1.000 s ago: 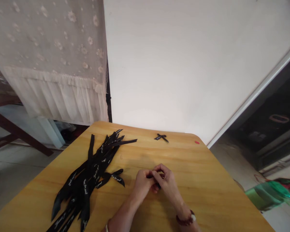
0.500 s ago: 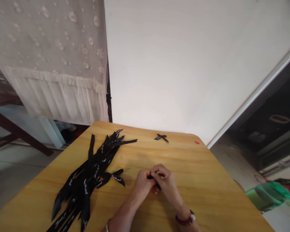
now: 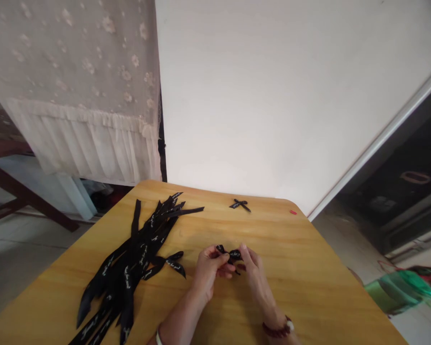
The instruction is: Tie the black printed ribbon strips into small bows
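Observation:
Between my two hands, above the front half of the table, is a small black ribbon bow [image 3: 234, 255] with white script on it. My left hand [image 3: 210, 268] pinches its left side between thumb and fingers. At the bow's right loop, my right hand [image 3: 253, 266] grips with thumb and forefinger. Left of my hands lies a long pile of black printed ribbons [image 3: 140, 254]. A loose looped ribbon [image 3: 174, 262] sticks out from the pile toward my left hand. Near the far edge rests a finished-looking black bow [image 3: 240, 204].
All this lies on a wooden table [image 3: 294, 268] with rounded far corners. A small red piece [image 3: 293, 212] is near its far right corner. A white panel [image 3: 273, 96] stands behind, a lace curtain [image 3: 86, 96] at left, and a green translucent container [image 3: 398, 290] at right.
My hands have moved apart from their close clasp, and the black bow now shows between them with its loops spread. The ribbon pile and far bow have stayed put.

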Motion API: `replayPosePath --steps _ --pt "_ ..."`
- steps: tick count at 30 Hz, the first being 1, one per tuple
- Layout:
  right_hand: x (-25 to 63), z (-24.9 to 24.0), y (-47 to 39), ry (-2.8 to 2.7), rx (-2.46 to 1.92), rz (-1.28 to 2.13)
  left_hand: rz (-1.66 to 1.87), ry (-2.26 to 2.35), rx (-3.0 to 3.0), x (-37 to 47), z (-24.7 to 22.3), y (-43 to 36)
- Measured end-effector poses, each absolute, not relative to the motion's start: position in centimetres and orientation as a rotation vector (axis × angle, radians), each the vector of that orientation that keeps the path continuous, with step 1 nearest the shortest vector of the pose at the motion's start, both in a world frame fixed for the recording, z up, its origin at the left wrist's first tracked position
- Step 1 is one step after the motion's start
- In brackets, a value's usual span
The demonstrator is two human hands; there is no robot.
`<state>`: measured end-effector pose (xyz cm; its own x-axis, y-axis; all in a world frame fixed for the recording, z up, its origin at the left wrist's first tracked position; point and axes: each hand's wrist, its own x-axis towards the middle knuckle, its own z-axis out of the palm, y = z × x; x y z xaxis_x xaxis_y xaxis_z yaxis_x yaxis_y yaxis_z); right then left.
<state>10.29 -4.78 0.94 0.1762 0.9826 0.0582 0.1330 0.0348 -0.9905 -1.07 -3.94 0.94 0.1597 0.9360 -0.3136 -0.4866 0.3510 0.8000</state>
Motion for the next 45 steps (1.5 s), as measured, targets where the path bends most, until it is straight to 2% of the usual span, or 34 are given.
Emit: replayPosePath --steps 45 --pt "9.73 1.59 -4.83 -1.266 -1.305 0.967 1.135 0.965 0.710 -1.09 1.07 -3.88"
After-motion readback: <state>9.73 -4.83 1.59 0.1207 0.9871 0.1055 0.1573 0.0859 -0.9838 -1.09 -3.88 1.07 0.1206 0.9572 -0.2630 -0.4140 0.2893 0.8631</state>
